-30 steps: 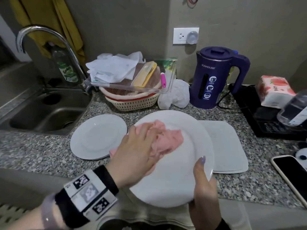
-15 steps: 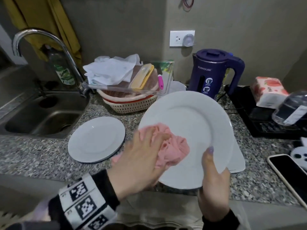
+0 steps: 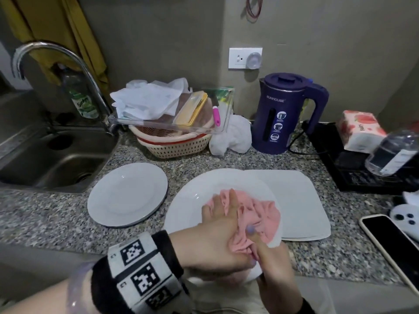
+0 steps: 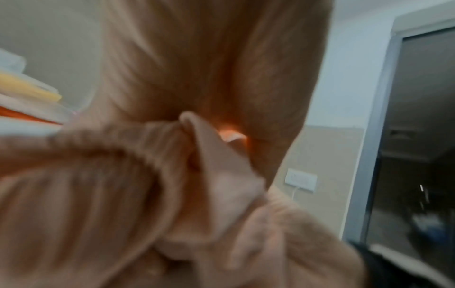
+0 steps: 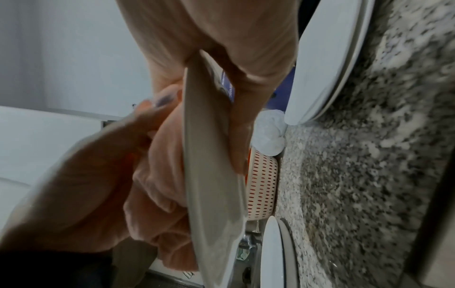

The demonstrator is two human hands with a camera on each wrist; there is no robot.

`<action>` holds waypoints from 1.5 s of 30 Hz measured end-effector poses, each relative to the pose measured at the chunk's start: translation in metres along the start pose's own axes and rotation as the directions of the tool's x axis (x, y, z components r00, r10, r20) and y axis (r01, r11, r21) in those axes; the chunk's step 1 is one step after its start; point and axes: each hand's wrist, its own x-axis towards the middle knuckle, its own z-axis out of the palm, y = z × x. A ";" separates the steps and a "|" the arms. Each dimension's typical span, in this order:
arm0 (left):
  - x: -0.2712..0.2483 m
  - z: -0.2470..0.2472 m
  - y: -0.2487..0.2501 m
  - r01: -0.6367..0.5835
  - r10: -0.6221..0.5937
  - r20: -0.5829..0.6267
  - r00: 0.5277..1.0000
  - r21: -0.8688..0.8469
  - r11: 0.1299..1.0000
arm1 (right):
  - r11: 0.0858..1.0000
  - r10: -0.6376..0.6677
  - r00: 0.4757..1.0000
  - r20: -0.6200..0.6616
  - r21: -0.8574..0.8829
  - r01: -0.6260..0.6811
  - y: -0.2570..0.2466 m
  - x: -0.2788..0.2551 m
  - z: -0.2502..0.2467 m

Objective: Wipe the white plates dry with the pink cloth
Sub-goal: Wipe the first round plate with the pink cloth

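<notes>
The scene is a grey speckled stone counter (image 3: 56,214) in a small kitchen, with a steel sink (image 3: 45,164) at the left and a plain wall behind. The left hand (image 3: 217,232) lies flat on the bunched pink cloth (image 3: 260,214) and presses it on the large round plate (image 3: 188,207), its fingers nearly straight. The right hand (image 3: 272,264) grips the near rim of this plate, thumb on top beside the cloth and fingers curled below, as the right wrist view shows. Half a second ago the plate was tilted up toward the wall; now it is lowered almost level, over the rectangular plate (image 3: 301,200) that lies on the counter, and the cloth has moved to the near right part of it. I judge that the wiping of this plate goes on and covers a new zone. The smaller round plate (image 3: 127,193) lies apart at the left, untouched. Readable writing: "SUNHOUSE" on the purple kettle (image 3: 283,114), and something like "Sunlight" on the green bottle (image 3: 84,100) behind the tap. The tissue pack (image 3: 360,130) has a word, too small to read.
</notes>
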 end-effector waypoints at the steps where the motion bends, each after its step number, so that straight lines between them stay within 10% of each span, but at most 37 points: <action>1: 0.001 0.001 -0.002 -0.007 0.007 0.014 1.000 -0.019 1.000 | 1.000 0.014 1.000 0.016 -0.025 -0.014 0.000 0.000 0.002; 6: -0.006 -0.024 -0.027 -0.142 0.102 -0.167 0.981 -0.249 0.958 | 0.978 0.209 0.978 -0.030 -0.016 -0.209 -0.003 0.006 -0.009; 9: -0.023 -0.048 -0.075 -0.303 -0.031 -0.626 0.779 -0.420 0.856 | 0.977 0.208 0.976 -0.060 0.063 -0.204 -0.010 0.004 -0.027; 11: -0.027 -0.035 -0.096 -0.245 -0.201 -0.635 0.746 -0.542 0.804 | 0.957 0.216 0.976 -0.019 0.203 -0.208 -0.027 0.007 -0.026; 14: -0.019 0.007 -0.084 -0.248 -0.230 -0.328 0.917 -0.916 0.315 | 0.969 0.155 0.963 0.220 0.156 -0.192 -0.041 0.016 -0.022; 17: -0.004 0.022 -0.061 -0.387 -0.266 -0.354 0.897 -0.918 -0.084 | 0.973 0.186 0.932 0.312 0.069 -0.218 -0.043 0.029 -0.023; 24: 0.017 0.021 -0.046 -0.607 -0.416 -0.527 0.741 -0.790 -0.081 | 0.980 0.075 0.964 0.256 -0.198 -0.023 -0.070 0.050 -0.007; 27: 0.026 0.021 -0.047 -0.659 -0.530 -0.535 0.658 -0.750 -0.061 | 0.664 -0.258 0.951 0.169 -0.684 0.302 -0.084 0.055 -0.007; 29: 0.030 0.023 -0.046 -0.689 -0.578 -0.546 0.606 -0.724 -0.038 | 0.366 -0.485 0.810 0.331 -0.764 0.531 -0.095 0.042 -0.001; 32: 0.035 0.027 -0.042 -0.695 -0.623 -0.520 0.584 -0.717 -0.052 | 0.359 -0.203 0.857 0.473 -0.779 0.515 -0.083 0.016 0.021; 34: 0.036 0.032 -0.039 -0.702 -0.609 -0.553 0.568 -0.712 -0.008 | 0.191 -0.043 0.876 0.479 -0.857 0.478 -0.062 0.013 0.034; 37: 0.032 0.033 -0.040 -0.708 -0.587 -0.613 0.529 -0.700 0.093 | 0.098 -0.037 0.835 0.549 -0.829 0.550 -0.048 0.018 0.038; 42: 0.020 0.029 -0.045 -0.747 -0.576 -0.642 0.506 -0.660 0.080 | 0.002 0.046 0.576 0.816 -0.577 0.817 -0.052 0.010 0.021; 45: 0.006 0.025 -0.040 -0.782 -0.542 -0.697 0.470 -0.614 0.111 | 0.015 -0.159 0.670 0.725 -0.676 0.736 -0.076 0.038 0.011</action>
